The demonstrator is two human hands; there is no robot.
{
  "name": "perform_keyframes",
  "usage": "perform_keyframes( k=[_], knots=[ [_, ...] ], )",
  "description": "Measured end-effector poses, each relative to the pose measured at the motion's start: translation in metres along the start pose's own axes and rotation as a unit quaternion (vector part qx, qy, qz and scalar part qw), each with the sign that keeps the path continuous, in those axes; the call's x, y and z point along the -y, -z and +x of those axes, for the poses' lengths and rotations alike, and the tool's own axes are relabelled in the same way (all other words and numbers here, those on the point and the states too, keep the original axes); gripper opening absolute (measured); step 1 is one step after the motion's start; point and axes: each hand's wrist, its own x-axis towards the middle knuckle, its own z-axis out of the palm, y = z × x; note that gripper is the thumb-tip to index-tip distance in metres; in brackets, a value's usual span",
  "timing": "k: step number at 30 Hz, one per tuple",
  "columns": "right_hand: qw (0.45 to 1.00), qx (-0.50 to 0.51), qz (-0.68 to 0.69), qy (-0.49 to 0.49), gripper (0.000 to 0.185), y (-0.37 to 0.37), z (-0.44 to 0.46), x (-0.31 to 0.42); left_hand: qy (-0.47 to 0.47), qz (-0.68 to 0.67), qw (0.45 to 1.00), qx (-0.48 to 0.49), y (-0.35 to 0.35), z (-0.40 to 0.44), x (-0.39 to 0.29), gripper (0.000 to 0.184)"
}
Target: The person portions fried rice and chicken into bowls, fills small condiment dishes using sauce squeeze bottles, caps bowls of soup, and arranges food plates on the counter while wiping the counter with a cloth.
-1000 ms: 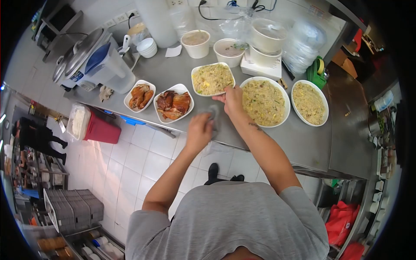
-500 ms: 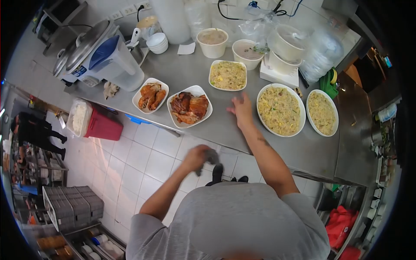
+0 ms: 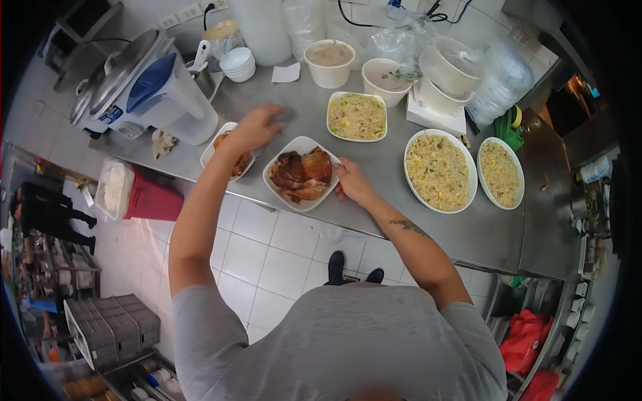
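Note:
My right hand (image 3: pixel 352 182) grips the right rim of a white square bowl (image 3: pixel 299 205) of browned roast meat pieces (image 3: pixel 304 172). Over the table, my left hand (image 3: pixel 257 127) is above a smaller white bowl (image 3: pixel 208 155) of roast meat, partly covering it. The left fingers are bent, with a blurred grey thing at their tips that I cannot make out. Behind the right hand stands a square white bowl of fried rice (image 3: pixel 357 116). Farther right are a larger oval dish of fried rice (image 3: pixel 438 170) and another oval dish of fried rice (image 3: pixel 501 174).
A blue-lidded pitcher (image 3: pixel 180 100) and a cooker (image 3: pixel 127 87) stand at the left. Tubs (image 3: pixel 330 63) and stacked containers (image 3: pixel 447 73) line the back. A crumpled cloth (image 3: pixel 162 143) lies near the pitcher. A red bin (image 3: pixel 152 196) stands below; a person (image 3: pixel 50 207) is far left.
My left hand has risen from beside the table's front edge to above the smaller meat bowl. My right hand has moved left from near the square rice bowl and taken the larger meat bowl's rim.

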Motion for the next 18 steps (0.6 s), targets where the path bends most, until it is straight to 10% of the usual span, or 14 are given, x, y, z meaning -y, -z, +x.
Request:
perform_keyframes(
  k=[2,7,18],
  knots=[
    [0.999,0.018,-0.027,0.004,0.028,0.014,0.0,0.005,-0.163,0.164,0.968,0.093,-0.034,0.037,0.027,0.037],
    [0.997,0.062,-0.046,-0.001,0.027,0.032,-0.002,0.003,-0.203,0.234,0.934,0.177,-0.083,0.054,0.021,0.024],
    [0.991,-0.12,0.061,-0.013,0.029,0.032,-0.06,-0.011,0.013,0.167,0.968,-0.186,0.018,0.019,0.054,0.026]
  ],
)
